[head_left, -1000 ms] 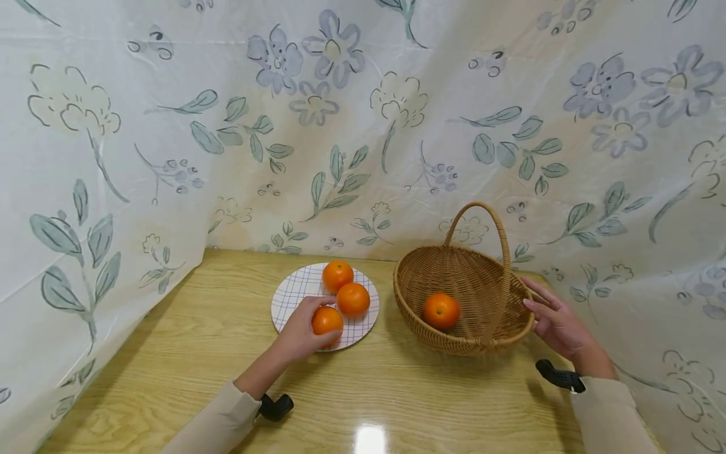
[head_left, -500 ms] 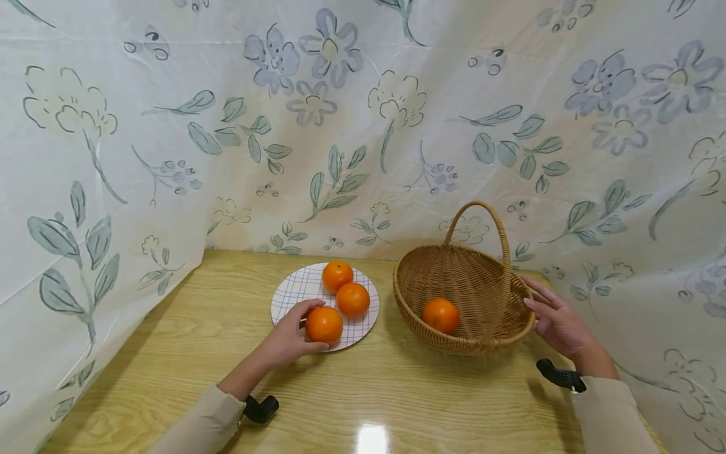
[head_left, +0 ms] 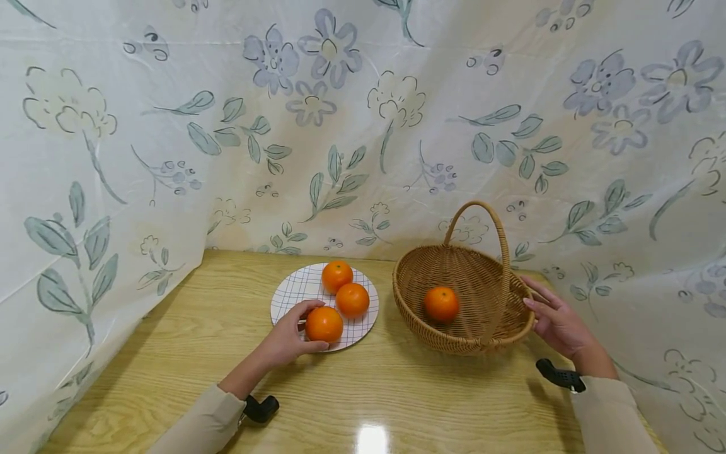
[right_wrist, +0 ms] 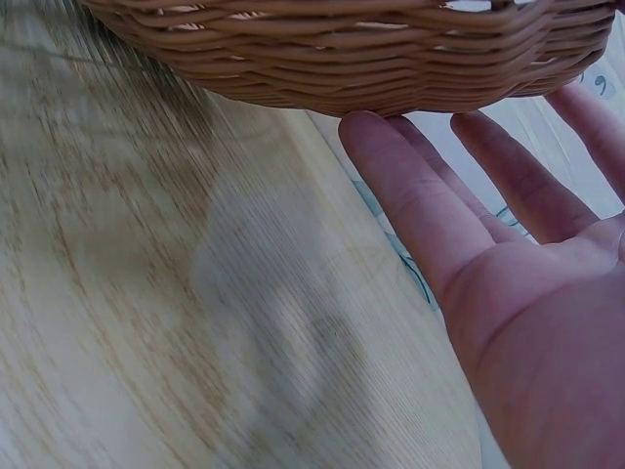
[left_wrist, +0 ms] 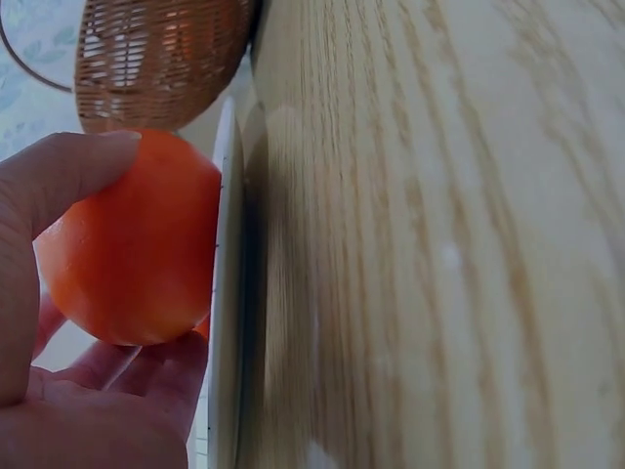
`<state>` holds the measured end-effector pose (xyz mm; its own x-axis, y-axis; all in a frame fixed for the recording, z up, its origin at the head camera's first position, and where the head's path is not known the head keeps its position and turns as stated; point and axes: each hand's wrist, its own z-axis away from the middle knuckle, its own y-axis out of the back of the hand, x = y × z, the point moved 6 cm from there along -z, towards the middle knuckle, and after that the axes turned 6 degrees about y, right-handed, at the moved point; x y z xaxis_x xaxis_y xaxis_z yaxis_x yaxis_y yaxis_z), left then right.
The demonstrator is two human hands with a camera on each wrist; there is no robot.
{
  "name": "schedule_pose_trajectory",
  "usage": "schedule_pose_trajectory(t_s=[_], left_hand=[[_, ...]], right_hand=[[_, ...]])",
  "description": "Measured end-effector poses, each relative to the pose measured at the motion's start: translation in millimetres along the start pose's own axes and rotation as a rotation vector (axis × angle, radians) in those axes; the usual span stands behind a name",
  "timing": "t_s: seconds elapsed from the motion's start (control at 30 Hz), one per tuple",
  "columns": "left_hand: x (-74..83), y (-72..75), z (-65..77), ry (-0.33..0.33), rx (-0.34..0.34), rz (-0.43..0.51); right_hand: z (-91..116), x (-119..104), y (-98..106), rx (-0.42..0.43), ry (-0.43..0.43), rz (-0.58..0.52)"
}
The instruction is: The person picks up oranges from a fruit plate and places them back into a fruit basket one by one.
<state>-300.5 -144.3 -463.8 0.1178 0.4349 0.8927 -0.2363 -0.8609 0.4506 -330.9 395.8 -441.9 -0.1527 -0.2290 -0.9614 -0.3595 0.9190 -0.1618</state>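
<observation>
Basket orange (head_left: 442, 304) has rolled back; left hand (head_left: 290, 339) grips plate orange (head_left: 325, 325), likely lifting next; straight-fingered right hand (head_left: 563, 326) touches basket (head_left: 442, 339).

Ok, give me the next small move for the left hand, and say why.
Probably lift the nearest orange slightly, straight up, with the left hand. Its fingers curve around that orange, which appears to rest on the plate. The right hand touches the side of the basket, which holds one orange, so the basket seems a likely destination.
</observation>
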Motion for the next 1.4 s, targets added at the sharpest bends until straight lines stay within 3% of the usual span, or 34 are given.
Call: schedule_pose_trajectory(t_s=[0.37,0.63,0.87,1.4], left_hand=[[1.9,-1.5,1.3,-0.067,0.005,0.018],[5.1,-1.7,2.8,0.003,0.014,0.034],[5.6,-3.8,-0.1,0.017,0.007,0.053],[27.5,-5.3,-7.2,-0.029,-0.004,0.114]], right_hand=[[-1.0,0.7,0.0,-0.014,0.002,-0.027],[-0.5,0.7,-1.5,-0.018,0.002,-0.028],[-0.7,1.4,-0.3,-0.026,0.005,-0.045],[-1.3,1.6,1.9,-0.032,0.005,-0.059]])
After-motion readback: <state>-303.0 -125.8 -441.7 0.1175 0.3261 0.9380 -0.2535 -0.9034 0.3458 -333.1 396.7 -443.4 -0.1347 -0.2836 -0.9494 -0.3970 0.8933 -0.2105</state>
